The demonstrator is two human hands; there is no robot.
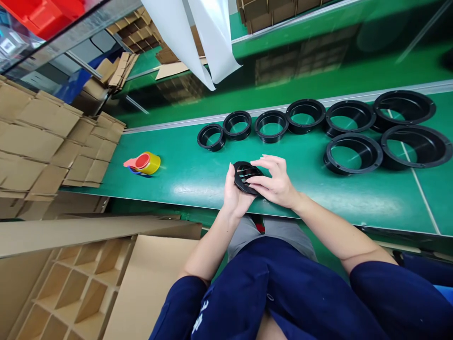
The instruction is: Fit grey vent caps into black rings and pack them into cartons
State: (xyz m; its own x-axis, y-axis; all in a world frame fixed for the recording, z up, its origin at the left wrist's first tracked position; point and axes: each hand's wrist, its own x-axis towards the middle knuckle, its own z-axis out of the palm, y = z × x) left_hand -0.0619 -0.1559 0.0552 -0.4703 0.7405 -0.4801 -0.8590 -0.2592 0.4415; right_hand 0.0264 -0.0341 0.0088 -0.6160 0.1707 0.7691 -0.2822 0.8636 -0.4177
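A round black slatted part is held over the front edge of the green table. My left hand cups it from the left and below, thumb up along its rim. On its right side, my right hand has its fingertips on the slats and rim. Beyond my hands lie several black rings, among them a small ring, a middle ring and a larger ring to the right.
A yellow tape roll with red and blue parts lies on the table's left. Stacked cardboard stands at the far left, a divided carton below it. White sheets hang above the back rail.
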